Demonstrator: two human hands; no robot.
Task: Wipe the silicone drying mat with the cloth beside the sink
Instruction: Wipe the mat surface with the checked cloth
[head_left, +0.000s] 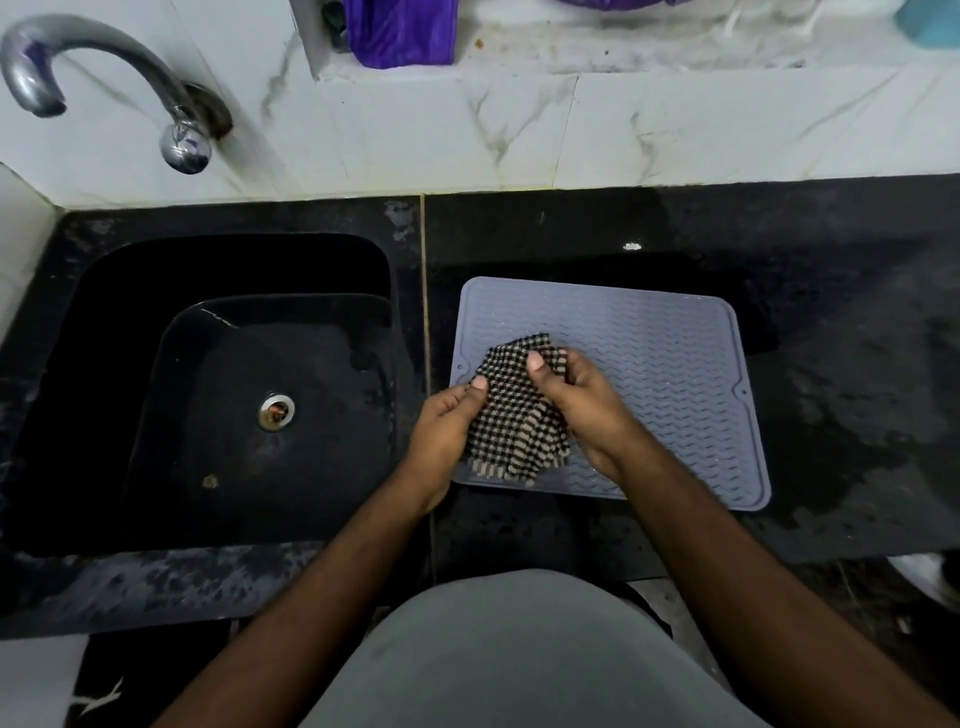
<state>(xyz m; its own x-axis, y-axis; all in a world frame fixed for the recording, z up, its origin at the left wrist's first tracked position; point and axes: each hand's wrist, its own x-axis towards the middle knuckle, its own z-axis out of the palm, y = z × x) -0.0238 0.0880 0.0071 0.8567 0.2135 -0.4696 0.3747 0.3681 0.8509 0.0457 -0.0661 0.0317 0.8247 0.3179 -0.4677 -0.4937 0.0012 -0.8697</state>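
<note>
I see the sink (208, 374) left of the mat (660, 364), which lies flat on the counter (857, 312). My left hand (447, 431) and right hand (582, 400) both pinch the cloth (514, 415), bunched over the mat's near-left corner, possibly not touching. A hard swipe could skid the mat sinkward. Nothing blocks it.

Both hands (519, 415) gripping checked cloth (514, 415), over mat (675, 364)

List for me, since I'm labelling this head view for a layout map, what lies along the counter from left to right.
Sink → left hand → checked cloth → right hand → bare right part of the grey drying mat → wet black counter.
</note>
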